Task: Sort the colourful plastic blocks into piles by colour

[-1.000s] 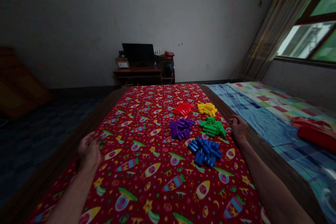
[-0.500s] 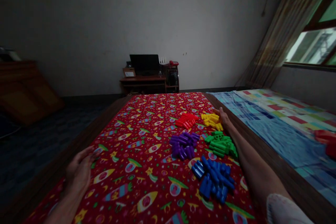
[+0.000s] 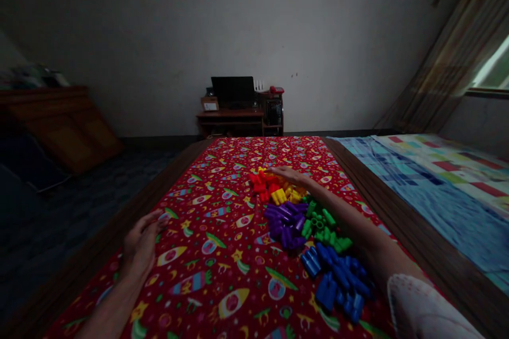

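Note:
My right hand reaches across the far side of the piles, its fingers stretched out against the yellow plastic blocks and partly hiding them. Red blocks lie at its fingertips, with some yellow ones among them. Nearer to me are a purple pile, a green pile beside my right forearm, and a blue pile. All rest on a red cloth printed with rockets and stars. At the cloth's left side my left hand rests on its edge, fingers extended, holding nothing.
The dark wooden table edge runs beyond the cloth. A bed with a blue sheet adjoins on the right. Against the back wall stands a desk with a monitor and a red telephone. A wooden cabinet is at the left.
My right hand has swept left from the outer side of the yellow blocks, pushing them into the red ones. Green blocks have shifted left towards the purple pile. The view has turned slightly left.

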{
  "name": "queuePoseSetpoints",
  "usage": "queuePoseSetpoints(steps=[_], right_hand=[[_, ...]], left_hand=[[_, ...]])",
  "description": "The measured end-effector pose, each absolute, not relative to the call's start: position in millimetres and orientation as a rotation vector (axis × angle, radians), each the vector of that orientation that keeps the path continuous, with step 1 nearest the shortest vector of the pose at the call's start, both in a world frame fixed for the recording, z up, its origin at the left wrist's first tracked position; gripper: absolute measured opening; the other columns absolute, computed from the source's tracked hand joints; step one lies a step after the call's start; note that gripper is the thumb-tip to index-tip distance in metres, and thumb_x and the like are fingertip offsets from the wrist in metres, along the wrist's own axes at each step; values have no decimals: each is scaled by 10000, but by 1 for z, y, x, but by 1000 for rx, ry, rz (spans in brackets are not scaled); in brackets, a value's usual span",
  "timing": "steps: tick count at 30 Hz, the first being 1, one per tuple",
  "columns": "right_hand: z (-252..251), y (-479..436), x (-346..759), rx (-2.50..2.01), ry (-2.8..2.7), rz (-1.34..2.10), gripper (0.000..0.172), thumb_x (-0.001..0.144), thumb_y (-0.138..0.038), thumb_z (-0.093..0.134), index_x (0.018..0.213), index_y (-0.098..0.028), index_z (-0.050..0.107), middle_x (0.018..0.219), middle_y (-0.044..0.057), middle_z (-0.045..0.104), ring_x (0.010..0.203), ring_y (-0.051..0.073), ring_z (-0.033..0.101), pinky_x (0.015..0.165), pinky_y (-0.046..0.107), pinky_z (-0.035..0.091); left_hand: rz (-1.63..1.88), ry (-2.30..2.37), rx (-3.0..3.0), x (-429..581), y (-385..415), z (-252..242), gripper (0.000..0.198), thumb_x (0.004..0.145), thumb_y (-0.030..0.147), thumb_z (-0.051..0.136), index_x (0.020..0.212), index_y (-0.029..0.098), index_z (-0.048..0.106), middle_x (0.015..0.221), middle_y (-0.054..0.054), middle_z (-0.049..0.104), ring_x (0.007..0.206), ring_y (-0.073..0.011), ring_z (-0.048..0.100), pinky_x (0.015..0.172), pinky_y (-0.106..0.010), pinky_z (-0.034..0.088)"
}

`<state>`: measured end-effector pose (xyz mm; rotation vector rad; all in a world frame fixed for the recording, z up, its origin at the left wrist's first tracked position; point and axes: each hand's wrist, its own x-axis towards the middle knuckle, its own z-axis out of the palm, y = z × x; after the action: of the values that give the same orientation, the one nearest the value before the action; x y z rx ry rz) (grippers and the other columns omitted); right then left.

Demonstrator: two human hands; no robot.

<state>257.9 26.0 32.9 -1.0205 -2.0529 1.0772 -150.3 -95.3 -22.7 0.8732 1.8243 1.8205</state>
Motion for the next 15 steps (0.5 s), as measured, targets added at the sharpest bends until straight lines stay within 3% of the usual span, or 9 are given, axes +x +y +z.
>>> queuePoseSetpoints(steps=[5,9,12,15], right_hand=[[47,6,219,-847,-2317,1097,689,788,-762,426,1116,-227,711,1111,16,712,1093,271,617,1000,414,442],[52,25,221,-979,-2132,906,739,835,-751,333,1118,-175,699,1124,81,698,1144,282,585,1020,435,412],[43,38,220,-1193,-2112,816,741,858,-728,316,1046,-125,704,1033,118,706,1104,298,595,1011,446,412],[32,30,201,-1210,-2203,876,728,830,-748,356,977,-132,716,965,100,714,997,282,638,954,415,461]], left_hand=[[1781,1719,800,-151,-95,-26,253,569,185,659,820,159,651,701,35,669,611,-114,618,577,-203,508],[1718,1793,988,-150,-99,-29,295,660,259,592,931,154,643,816,-14,687,696,-159,655,697,-285,545],[1552,1818,1407,-136,-91,-26,419,793,382,471,1118,157,608,1126,-98,672,1037,-240,641,945,-401,490],[1242,1735,1846,-110,-61,-17,571,878,451,339,1300,103,499,1413,-157,491,1338,-250,417,1122,-420,306]])
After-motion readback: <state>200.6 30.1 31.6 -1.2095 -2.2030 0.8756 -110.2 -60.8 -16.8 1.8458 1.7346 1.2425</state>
